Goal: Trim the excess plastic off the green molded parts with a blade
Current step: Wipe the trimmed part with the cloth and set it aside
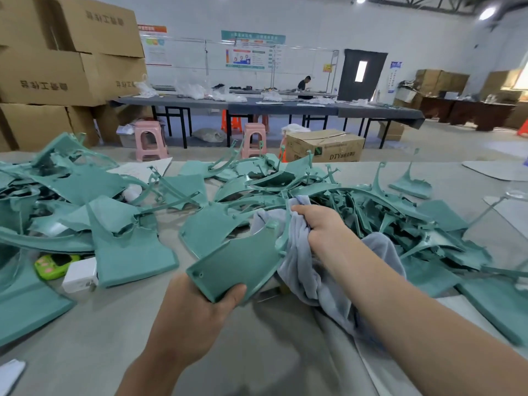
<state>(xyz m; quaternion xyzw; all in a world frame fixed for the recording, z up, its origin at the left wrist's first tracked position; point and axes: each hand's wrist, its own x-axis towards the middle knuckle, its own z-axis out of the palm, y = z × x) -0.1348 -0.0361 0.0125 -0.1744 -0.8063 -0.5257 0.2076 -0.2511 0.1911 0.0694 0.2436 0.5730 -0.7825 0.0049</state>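
1. Left hand (197, 304) at 6 o'clock: thumb and fingers clamped on the green part (240, 261), bracing it tilted up.
2. Right hand (323, 224) at the part's 2 o'clock: fingers curled tight on the grey cloth (311, 275). No blade visible, possibly in the fist.

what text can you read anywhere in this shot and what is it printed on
"DTY": on the front of the open cardboard box past the table; the smaller print beside it is blurred.
Stacked cartons: large dark characters, too distorted to read.
Wall posters: too small to read.
Blue notice: too small to read.
Green part and cloth: no text shows.
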